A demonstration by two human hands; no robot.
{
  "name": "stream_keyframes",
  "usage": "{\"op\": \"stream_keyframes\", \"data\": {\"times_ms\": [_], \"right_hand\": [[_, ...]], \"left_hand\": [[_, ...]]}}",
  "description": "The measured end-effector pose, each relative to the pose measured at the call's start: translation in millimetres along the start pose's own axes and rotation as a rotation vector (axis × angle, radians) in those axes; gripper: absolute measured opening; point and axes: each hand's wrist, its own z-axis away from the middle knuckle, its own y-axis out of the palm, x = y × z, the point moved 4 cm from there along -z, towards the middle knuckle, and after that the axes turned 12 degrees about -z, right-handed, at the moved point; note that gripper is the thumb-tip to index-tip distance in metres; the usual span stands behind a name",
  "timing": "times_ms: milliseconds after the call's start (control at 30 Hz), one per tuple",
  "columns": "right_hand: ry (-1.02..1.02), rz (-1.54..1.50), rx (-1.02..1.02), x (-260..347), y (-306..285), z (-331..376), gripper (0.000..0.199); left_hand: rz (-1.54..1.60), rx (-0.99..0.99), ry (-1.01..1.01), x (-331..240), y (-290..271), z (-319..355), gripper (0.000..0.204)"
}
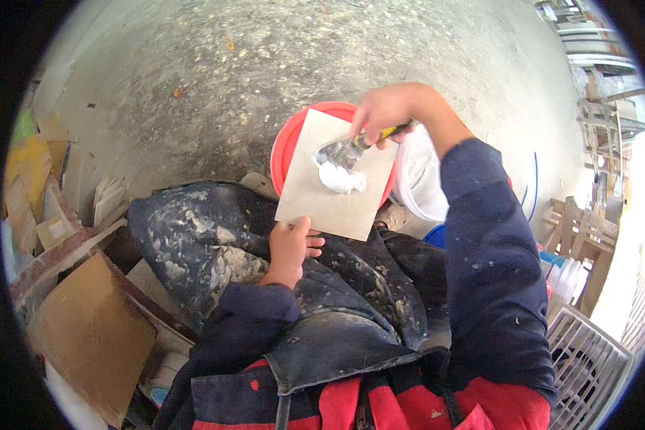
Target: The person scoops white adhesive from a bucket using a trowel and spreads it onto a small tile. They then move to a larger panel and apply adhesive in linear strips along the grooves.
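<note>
A flat beige square board (315,197) is held by its near edge in my left hand (289,249), thumb on top and fingers beneath. My right hand (398,111) is closed around the yellow and black handle of a putty knife (342,153). The blade rests at a heap of white paste (342,179) in the middle of the board. Under the board lies a round red lid or tub (288,147), mostly covered. Beside it, partly behind my right forearm, is a white translucent bucket (421,175).
Paint-spattered trousers (208,236) cover my bent legs. To the left are stacked board offcuts and a brown panel (93,337). On the right stand a wooden pallet (584,233) and a white slatted crate (588,358). A blue rim (436,235) shows near the bucket. The concrete floor (193,93) is spattered.
</note>
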Motion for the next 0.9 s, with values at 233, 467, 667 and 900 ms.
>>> {"op": "stream_keyframes", "data": {"times_ms": [233, 467, 667, 900], "right_hand": [[0.032, 0.774, -0.179, 117, 95, -25, 0.029], [-0.169, 0.764, -0.509, 41, 126, 86, 0.022], [-0.214, 0.186, -1.008, -61, 193, 85, 0.040], [-0.229, -0.458, -1.207, -104, 239, 80, 0.038]], "left_hand": [[0.019, 0.014, 0.018, 6, -2, -5, 0.032], [0.007, 0.032, 0.053, 2, -1, -8, 0.035], [0.000, 0.015, 0.056, 6, 1, -10, 0.037], [-0.018, -0.002, 0.079, 0, 2, -9, 0.035]]}}
